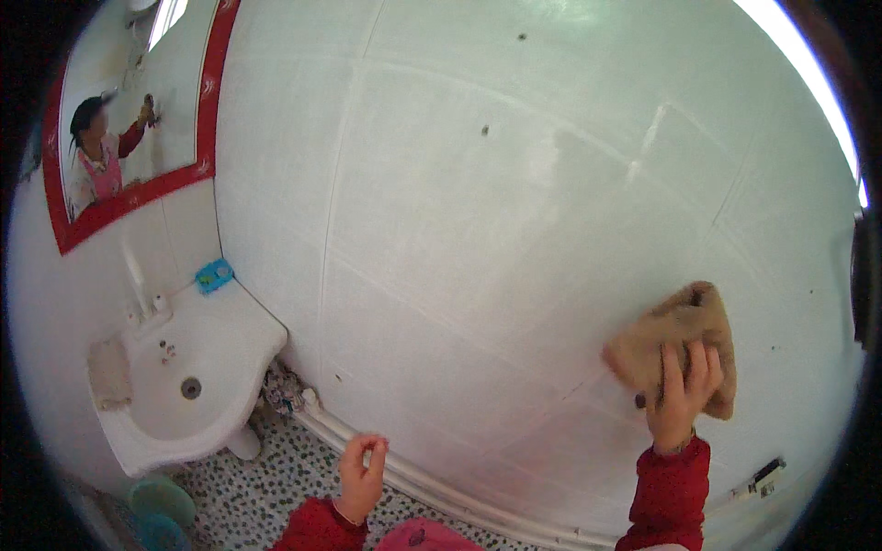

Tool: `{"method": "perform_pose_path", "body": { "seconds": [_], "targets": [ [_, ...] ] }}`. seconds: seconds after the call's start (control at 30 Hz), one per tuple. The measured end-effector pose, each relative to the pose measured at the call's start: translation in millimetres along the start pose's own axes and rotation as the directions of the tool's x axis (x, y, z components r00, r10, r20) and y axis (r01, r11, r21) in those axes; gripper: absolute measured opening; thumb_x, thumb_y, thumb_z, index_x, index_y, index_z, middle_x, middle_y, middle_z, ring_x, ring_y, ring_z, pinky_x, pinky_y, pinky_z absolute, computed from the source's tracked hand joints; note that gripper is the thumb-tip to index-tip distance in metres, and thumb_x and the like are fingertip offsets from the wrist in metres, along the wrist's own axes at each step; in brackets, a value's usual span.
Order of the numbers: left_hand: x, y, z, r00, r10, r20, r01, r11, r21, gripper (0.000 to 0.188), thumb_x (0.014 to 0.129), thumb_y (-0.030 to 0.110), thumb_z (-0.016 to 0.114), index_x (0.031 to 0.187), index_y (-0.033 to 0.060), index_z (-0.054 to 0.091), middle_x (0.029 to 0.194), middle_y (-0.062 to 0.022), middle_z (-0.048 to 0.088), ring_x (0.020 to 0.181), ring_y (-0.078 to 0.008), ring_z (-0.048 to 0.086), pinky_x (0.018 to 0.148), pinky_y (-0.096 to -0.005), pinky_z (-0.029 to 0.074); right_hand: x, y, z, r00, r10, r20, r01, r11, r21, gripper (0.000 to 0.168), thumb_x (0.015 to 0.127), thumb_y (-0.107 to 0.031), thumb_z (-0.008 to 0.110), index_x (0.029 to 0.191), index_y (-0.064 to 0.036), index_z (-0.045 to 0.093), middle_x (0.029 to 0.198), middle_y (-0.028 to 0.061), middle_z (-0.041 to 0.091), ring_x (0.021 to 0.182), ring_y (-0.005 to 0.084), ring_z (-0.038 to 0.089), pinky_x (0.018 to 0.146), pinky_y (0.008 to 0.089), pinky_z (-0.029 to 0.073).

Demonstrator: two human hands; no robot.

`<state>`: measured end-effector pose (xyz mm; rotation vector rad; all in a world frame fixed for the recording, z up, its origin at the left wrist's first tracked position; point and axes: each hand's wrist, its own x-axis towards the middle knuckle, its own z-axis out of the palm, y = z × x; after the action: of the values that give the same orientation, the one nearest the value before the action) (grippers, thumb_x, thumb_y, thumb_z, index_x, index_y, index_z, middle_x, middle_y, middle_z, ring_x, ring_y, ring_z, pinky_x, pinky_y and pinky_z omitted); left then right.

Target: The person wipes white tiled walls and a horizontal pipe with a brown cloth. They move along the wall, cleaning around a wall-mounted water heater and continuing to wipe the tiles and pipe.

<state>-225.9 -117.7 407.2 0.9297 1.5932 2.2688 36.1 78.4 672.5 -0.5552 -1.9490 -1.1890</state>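
Note:
A folded brown cloth [637,348] lies against the white tiled wall [441,227], under the spread fingers of my right hand [679,403]. The fingers press on the cloth's front, and its folded upper corner sticks out above them. Low in the view, my left hand [362,474] hangs in front of the wall's foot, near the white pipes [420,475]. Its fingers are curled in with nothing visible between them. Red sleeves cover both forearms.
At left stands a white washbasin [275,330] with a white tap [138,289], a blue soap dish [214,276] and a beige cloth [110,375] on its rim. A red-framed mirror [207,103] reflects a person. Basins [164,501] sit on the pebble-patterned floor [275,468].

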Motion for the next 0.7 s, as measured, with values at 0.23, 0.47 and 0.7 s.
{"method": "perform_pose_path", "body": {
  "seconds": [0.23,0.47,0.7],
  "targets": [
    [121.9,257.0,-34.8,0.215,0.966,0.14,-0.952,0.176,0.252,0.015,0.09,0.012,0.042,0.098,0.0031,0.052,0.094,-0.0134,0.057,0.083,-0.0265,0.053,0.077,-0.0392,0.044,-30.0,17.1,60.4,1.0,-0.007,0.003,0.007,1.0,0.013,0.044,0.068,-0.032,0.07,0.108,-0.016,0.062,0.116,0.0111,0.045,0.113,0.0361,0.039,0.09,0.0521,0.031],
    [143.0,326.4,10.6,-0.028,0.989,0.148,-0.974,-0.06,0.219,0.015,0.089,0.011,0.045,0.1,0.0029,0.052,0.098,-0.0135,0.056,0.086,-0.0256,0.052,0.079,-0.0379,0.043,-40.6,45.7,43.3,0.999,-0.003,0.043,0.004,1.0,-0.014,0.051,0.057,-0.028,0.074,0.107,-0.021,0.062,0.114,0.0083,0.046,0.11,0.0336,0.04,0.086,0.0509,0.032],
    [121.6,379.4,30.7,-0.139,0.963,0.231,-0.928,-0.208,0.308,0.017,0.089,0.01,0.048,0.103,0.0026,0.051,0.101,-0.0135,0.055,0.088,-0.0246,0.052,0.08,-0.0367,0.043,-21.1,40.4,55.1,0.998,-0.067,-0.007,0.068,0.991,0.113,0.046,0.062,-0.029,0.073,0.106,-0.022,0.063,0.11,0.0052,0.05,0.108,0.0289,0.042,0.084,0.0481,0.032]
  ]
}}
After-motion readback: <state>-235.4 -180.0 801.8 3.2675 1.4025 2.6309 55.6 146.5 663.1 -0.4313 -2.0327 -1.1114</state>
